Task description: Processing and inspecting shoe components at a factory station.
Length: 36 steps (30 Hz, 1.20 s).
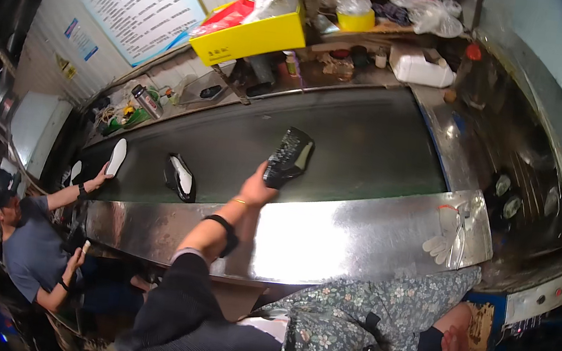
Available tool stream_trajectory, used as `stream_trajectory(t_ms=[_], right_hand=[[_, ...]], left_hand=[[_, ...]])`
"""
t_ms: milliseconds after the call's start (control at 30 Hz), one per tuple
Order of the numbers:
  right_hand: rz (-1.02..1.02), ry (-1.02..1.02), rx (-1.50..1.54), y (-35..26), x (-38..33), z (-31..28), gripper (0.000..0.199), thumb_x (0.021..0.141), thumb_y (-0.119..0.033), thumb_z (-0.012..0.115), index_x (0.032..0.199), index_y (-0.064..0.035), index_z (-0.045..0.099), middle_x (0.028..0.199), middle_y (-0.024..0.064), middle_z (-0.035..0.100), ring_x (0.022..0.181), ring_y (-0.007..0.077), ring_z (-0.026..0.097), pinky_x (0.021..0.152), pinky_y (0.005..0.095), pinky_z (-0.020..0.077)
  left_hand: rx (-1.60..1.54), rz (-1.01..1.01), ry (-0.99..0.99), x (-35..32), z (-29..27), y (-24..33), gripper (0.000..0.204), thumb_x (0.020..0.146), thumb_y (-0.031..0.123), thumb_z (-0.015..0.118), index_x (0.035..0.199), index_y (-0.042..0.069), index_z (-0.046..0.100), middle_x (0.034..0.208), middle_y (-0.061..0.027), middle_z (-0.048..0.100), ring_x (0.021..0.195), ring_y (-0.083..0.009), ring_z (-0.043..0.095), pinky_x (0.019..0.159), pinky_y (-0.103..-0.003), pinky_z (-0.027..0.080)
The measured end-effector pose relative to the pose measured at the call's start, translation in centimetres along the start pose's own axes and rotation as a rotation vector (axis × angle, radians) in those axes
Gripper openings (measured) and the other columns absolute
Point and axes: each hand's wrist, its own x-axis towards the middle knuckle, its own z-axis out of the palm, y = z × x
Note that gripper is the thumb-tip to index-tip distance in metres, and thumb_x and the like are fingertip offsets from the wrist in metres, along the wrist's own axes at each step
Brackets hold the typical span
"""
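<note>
My left hand [258,188] reaches over the dark conveyor belt [363,136] and grips one end of a black shoe upper [288,159]. White flecks speckle its side, and a pale grey-green patch shows at its right. Left of it on the belt lies a black shoe [170,174] with a white sole [183,176]. My right hand [451,347] is low at the right, next to the floral apron [355,311] and a worn wooden board; its fingers do not show clearly.
A metal ledge [301,241] runs along the near side, with white gloves [437,248] at its right end. At left, a co-worker holds a white shoe sole [117,155]. A yellow box [249,38], white jug [420,66] and flask [146,99] stand along the far side.
</note>
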Motion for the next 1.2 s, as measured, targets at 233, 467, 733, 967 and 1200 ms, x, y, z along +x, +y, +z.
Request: stream_trajectory(t_ms=[233,467,733,967,1200], right_hand=[[-0.264,-0.417,0.006,-5.9,6.4,6.1,0.032,0.099,-0.012,0.055,0.126,0.0045,0.055,0.110,0.0128,0.066,0.093,0.0143,0.062,0.085,0.0268,0.0511],[-1.104,-0.468,0.020,-14.5,1.0,13.3,0.070,0.098,-0.044,0.055,0.147,0.0016,0.034,0.149,0.0218,0.040,0.130,0.0335,0.047,0.111,0.0458,0.0375],[-1.363,-0.176,-0.920,-11.9,-4.0,8.8,0.063,0.078,-0.055,0.069,0.103,0.0035,0.066,0.110,0.0199,0.069,0.094,0.0372,0.067,0.081,0.0406,0.0547],[-1.231,-0.175,-0.726,-11.8,-4.3,7.4,0.062,0.057,-0.040,0.084,0.104,-0.0028,0.067,0.113,0.0106,0.070,0.085,0.0309,0.062,0.077,0.0376,0.0488],[-0.823,-0.249,-0.711,-11.1,-3.3,7.5,0.051,0.060,-0.028,0.087,0.102,-0.0044,0.070,0.094,0.0122,0.070,0.086,0.0307,0.062,0.079,0.0352,0.0477]], left_hand=[[-1.402,-0.091,-0.759,-8.5,-2.2,6.7,0.049,0.077,0.014,0.071,0.119,-0.003,0.053,0.108,-0.0188,0.063,0.096,-0.0292,0.065,0.081,-0.045,0.057],[-1.600,0.399,-1.787,-21.8,4.7,15.0,0.053,0.101,0.047,0.042,0.130,0.004,0.055,0.105,-0.0248,0.067,0.088,-0.0255,0.070,0.069,-0.029,0.060],[-0.987,0.692,-1.210,-25.6,8.8,25.0,0.062,0.106,0.050,0.028,0.137,0.001,0.049,0.136,-0.0117,0.054,0.123,-0.0228,0.050,0.109,-0.034,0.036],[-1.124,0.494,-1.460,-28.0,8.2,31.1,0.052,0.104,0.045,0.042,0.107,0.000,0.067,0.100,-0.0061,0.066,0.091,-0.0128,0.057,0.085,-0.027,0.045],[-1.000,0.649,-1.179,-28.3,10.5,30.6,0.042,0.105,0.034,0.041,0.109,0.000,0.065,0.102,-0.0155,0.067,0.094,-0.0298,0.061,0.090,-0.036,0.045]])
